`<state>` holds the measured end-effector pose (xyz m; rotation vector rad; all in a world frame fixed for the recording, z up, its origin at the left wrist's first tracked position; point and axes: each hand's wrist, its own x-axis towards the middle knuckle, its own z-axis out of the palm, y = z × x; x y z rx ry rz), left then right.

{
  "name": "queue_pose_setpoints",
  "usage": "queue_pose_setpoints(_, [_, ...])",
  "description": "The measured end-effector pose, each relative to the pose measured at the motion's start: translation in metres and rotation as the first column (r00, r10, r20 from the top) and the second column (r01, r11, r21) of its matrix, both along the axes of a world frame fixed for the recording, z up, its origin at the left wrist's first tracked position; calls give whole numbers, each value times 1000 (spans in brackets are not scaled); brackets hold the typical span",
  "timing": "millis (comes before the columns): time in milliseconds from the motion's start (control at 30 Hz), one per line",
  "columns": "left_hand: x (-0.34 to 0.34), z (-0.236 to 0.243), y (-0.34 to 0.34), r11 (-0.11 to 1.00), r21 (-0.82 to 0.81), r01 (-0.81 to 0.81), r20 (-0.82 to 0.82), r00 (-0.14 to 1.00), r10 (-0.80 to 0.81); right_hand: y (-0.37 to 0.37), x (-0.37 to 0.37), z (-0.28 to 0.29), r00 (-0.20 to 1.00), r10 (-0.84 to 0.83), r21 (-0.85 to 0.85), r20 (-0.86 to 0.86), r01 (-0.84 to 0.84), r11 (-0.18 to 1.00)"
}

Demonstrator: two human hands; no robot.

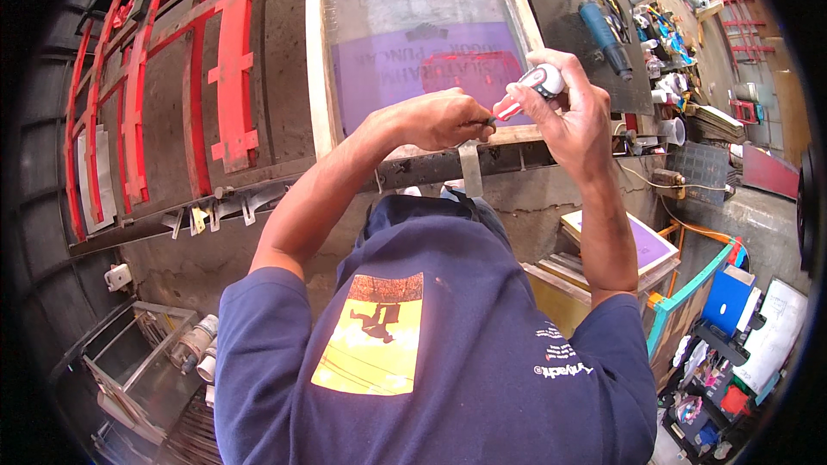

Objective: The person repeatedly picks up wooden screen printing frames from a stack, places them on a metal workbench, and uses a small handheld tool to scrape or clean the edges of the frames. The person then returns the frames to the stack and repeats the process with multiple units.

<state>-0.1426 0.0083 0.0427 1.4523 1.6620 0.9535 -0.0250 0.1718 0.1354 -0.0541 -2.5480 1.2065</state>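
My right hand (573,112) is raised over the near right corner of a wooden-framed printing screen (326,60). Its fingers and thumb grip a small white-and-red bottle (543,80), tilted with its red end down toward the left. Just beside that end, my left hand (448,119) is closed in a fist above the screen's near edge. A small dark tip pokes out of the fist by the thumb; what it belongs to is hidden. The screen's mesh (370,43) is purple, with reversed lettering and a red patch near my hands. A grey flat strip (470,174) hangs below the near edge.
Red-painted metal bars (234,60) form a rack at the left. A blue cylindrical power tool (605,39) with a dark cable lies on a dark board at the right. More frames (642,241) lean low at the right, near a blue folder (729,300). Cluttered shelves stand beyond.
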Motion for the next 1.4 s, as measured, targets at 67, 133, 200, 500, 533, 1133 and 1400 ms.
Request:
queue_pose_setpoints(67, [1, 0, 0, 1000, -10, -10, 2, 1000, 10, -2, 0, 2, 1000, -1, 51, -18, 2, 999])
queue_pose_setpoints(133, [-1, -6, 1, 1000, -4, -23, -33, 999, 23, -5, 0, 0, 999, 13, 42, -38, -12, 999])
queue_pose_setpoints(200, [-2, -9, 0, 999, -7, -32, -53, 998, 31, -7, -1, -4, 997, 40, -23, -60, -42, 999])
queue_pose_setpoints(500, [-2, -13, -3, 999, -3, -32, -35, 999, 32, -11, -1, -7, 998, 36, 21, -50, -35, 999])
queue_pose_setpoints(533, [-2, -12, -3, 1000, -4, -27, -21, 999, 27, -10, -1, -10, 998, 33, 2, -58, -33, 999])
queue_pose_setpoints(1133, [-7, 6, -16, 973, -209, 99, -88, 989, -120, -14, -1, 34, 955, 15, 632, 297, -208, 746])
queue_pose_setpoints(1400, [-14, 33, -36, 933, 350, -84, 103, 993, 51, 1, -19, 28, 916, 253, 411, 312, -371, 833])
